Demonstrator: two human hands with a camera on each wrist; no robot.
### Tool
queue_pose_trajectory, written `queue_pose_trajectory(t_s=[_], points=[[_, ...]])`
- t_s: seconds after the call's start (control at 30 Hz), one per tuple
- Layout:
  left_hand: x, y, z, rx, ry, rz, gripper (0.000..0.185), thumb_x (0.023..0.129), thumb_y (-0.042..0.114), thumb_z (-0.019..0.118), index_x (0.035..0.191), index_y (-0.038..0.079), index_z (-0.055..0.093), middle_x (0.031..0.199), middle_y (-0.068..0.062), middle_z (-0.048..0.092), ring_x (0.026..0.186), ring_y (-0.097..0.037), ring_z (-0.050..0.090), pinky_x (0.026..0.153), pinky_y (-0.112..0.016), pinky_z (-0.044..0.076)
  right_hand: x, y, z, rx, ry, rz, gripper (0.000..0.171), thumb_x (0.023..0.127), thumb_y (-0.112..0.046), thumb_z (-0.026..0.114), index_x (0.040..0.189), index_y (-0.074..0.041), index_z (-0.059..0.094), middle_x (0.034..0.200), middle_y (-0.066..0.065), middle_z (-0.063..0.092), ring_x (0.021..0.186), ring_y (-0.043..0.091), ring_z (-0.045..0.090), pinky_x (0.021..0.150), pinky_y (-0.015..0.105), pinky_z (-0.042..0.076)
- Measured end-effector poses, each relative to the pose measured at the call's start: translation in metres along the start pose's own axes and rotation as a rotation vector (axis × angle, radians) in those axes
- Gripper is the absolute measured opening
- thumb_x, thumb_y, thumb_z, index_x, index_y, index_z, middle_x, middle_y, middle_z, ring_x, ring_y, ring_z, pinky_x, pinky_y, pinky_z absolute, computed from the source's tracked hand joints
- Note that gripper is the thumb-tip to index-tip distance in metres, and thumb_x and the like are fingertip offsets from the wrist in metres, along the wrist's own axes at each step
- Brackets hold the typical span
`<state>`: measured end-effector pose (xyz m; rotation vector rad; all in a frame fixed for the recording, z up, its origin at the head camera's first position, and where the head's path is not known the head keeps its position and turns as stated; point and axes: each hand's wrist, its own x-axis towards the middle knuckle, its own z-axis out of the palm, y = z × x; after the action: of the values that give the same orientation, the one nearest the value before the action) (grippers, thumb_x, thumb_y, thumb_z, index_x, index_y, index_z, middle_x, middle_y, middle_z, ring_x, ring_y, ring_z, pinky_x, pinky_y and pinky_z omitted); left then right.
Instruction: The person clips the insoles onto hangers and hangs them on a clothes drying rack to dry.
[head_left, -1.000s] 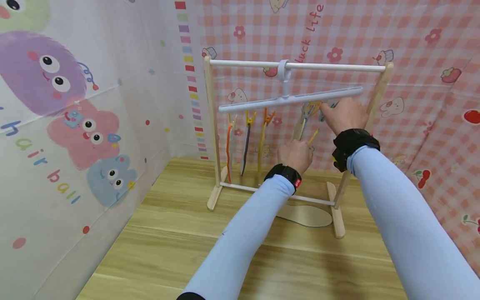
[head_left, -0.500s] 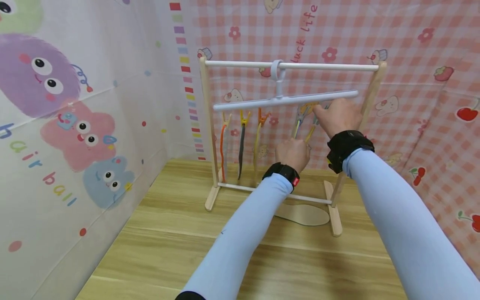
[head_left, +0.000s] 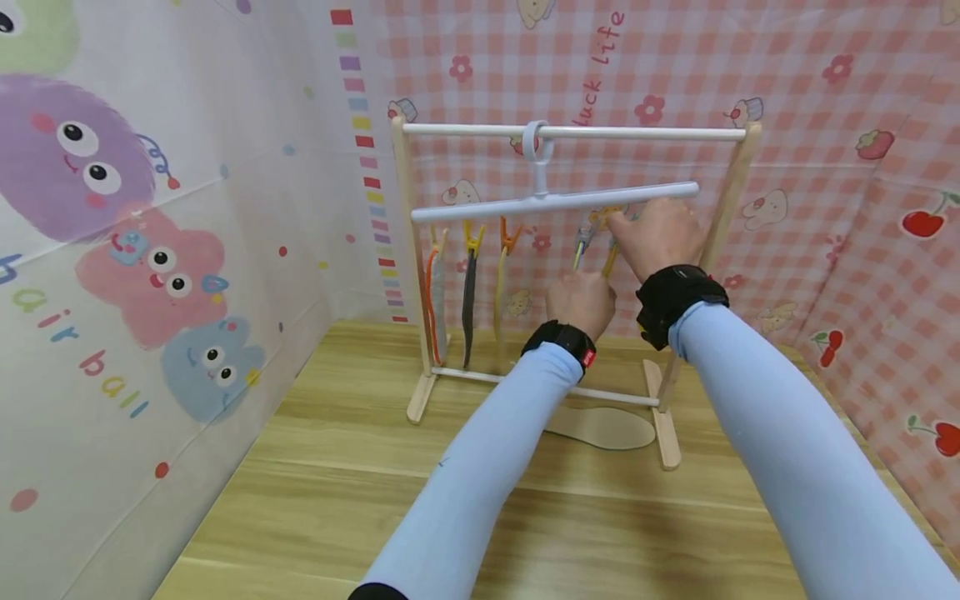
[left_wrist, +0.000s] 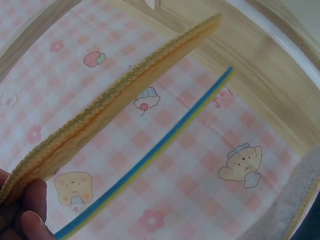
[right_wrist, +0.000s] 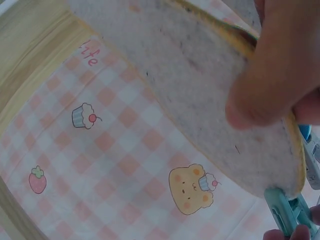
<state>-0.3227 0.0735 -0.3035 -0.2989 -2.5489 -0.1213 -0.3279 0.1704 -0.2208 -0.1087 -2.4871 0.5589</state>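
Observation:
My left hand (head_left: pixel 581 302) grips a yellow-edged insole (left_wrist: pixel 107 102), and its thumb (right_wrist: pixel 265 85) lies on the pale face in the right wrist view. Higher up, just under the right side of the pale blue hanger (head_left: pixel 480 208), my right hand (head_left: pixel 660 237) pinches a teal clothespin (right_wrist: pixel 282 212). The clothespin's jaws meet the insole's end; how far they bite cannot be told. Beside this insole hangs a blue-and-yellow-edged one (left_wrist: pixel 150 155), under a grey-blue clothespin (head_left: pixel 585 236). My right fingertips are hidden in the head view.
The hanger hooks over the white top bar (head_left: pixel 637 133) of a wooden rack and tilts. From its left half hang an orange-edged insole (head_left: pixel 436 308), a dark grey one (head_left: pixel 469 308) and a yellowish one (head_left: pixel 499 292). Another insole (head_left: pixel 603 427) lies on the table under the rack.
My right hand has shifted slightly left along the hanger. The yellow-edged insole in my left hand has come up closer to it. Insoles on the left have turned a little; the whole view has shifted.

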Motion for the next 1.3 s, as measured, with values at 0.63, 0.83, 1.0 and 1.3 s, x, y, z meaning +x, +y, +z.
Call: queue_pose_trajectory(t_s=[0.63, 0.83, 1.0, 1.3], points=[[0.002, 0.001, -0.002, -0.001, -0.028, 0.021, 0.04, 0.099, 0.041, 0.057, 0.065, 0.022, 0.068, 0.063, 0.006, 0.065, 0.055, -0.013, 0.061, 0.047, -0.033, 0.047, -0.004, 0.005, 0.003, -0.063, 0.017, 0.033, 0.056, 0.091, -0.054, 0.048, 0.06, -0.007, 0.046, 0.054, 0.005, 0.036, 0.046, 0.022, 0.037, 0.042, 0.033, 0.025], [0.0, 0.0, 0.0, -0.009, -0.042, 0.028, 0.044, 0.099, 0.045, 0.055, 0.062, 0.022, 0.065, 0.061, 0.006, 0.064, 0.051, -0.012, 0.058, 0.046, -0.031, 0.045, -0.007, 0.006, 0.006, -0.02, 0.03, 0.042, 0.053, 0.093, -0.052, 0.049, 0.064, -0.008, 0.049, 0.054, 0.005, 0.039, 0.047, 0.023, 0.04, 0.042, 0.034, 0.027], [-0.001, -0.002, 0.001, -0.021, -0.056, 0.029, 0.042, 0.098, 0.047, 0.056, 0.067, 0.022, 0.07, 0.062, 0.005, 0.064, 0.052, -0.014, 0.058, 0.047, -0.032, 0.046, -0.008, 0.007, 0.008, -0.006, 0.032, 0.047, 0.051, 0.095, -0.052, 0.048, 0.068, -0.008, 0.052, 0.057, 0.007, 0.045, 0.051, 0.026, 0.045, 0.045, 0.035, 0.029], [-0.002, -0.004, 0.006, -0.041, -0.079, 0.039, 0.039, 0.098, 0.048, 0.057, 0.071, 0.022, 0.071, 0.063, 0.006, 0.064, 0.055, -0.014, 0.06, 0.048, -0.033, 0.047, -0.006, 0.009, 0.009, 0.007, 0.035, 0.045, 0.051, 0.095, -0.051, 0.049, 0.066, -0.01, 0.052, 0.055, 0.005, 0.045, 0.055, 0.028, 0.047, 0.047, 0.036, 0.029]])
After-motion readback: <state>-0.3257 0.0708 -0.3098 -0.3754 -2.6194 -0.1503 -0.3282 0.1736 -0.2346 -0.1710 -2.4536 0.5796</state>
